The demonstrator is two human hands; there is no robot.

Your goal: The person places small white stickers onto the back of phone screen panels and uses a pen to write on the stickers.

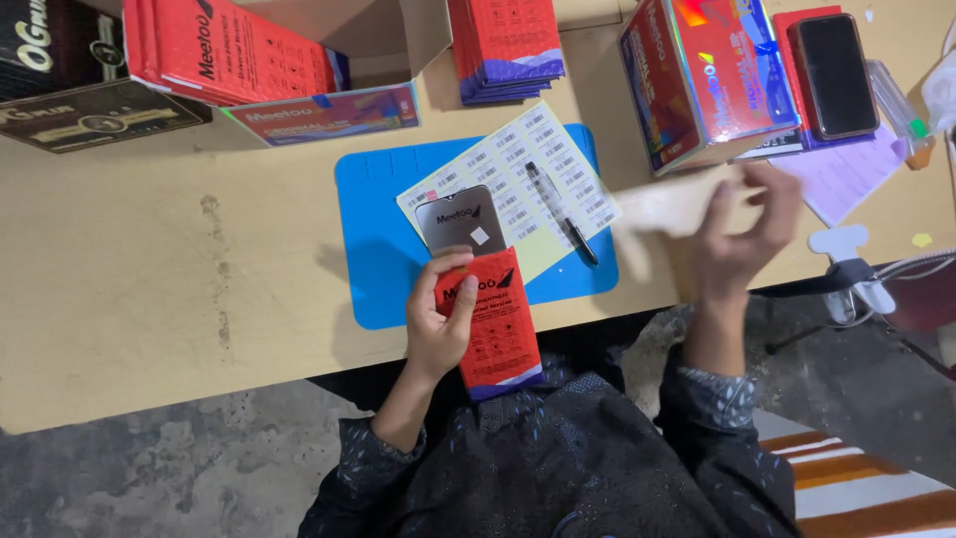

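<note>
Left hand (pixel 438 324): fingers closed around a red flat sleeve (pixel 495 324), thumb on its upper face. A dark glass screen protector (pixel 460 219) protrudes from the sleeve's top end, over a blue mat (pixel 373 239) on the desk (pixel 149 259). Right hand (pixel 742 234): fingers pinched on a pale, motion-blurred sheet (pixel 667 209), raised above the desk edge. A barcode label sheet (pixel 518 169) with a pen (pixel 560 211) on it lies on the mat beside the protector. Stacks of red sleeves (pixel 503 45) stand behind.

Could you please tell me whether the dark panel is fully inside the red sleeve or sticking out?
Sticking out: the dark panel protrudes above the red sleeve that the left hand grips.
</note>
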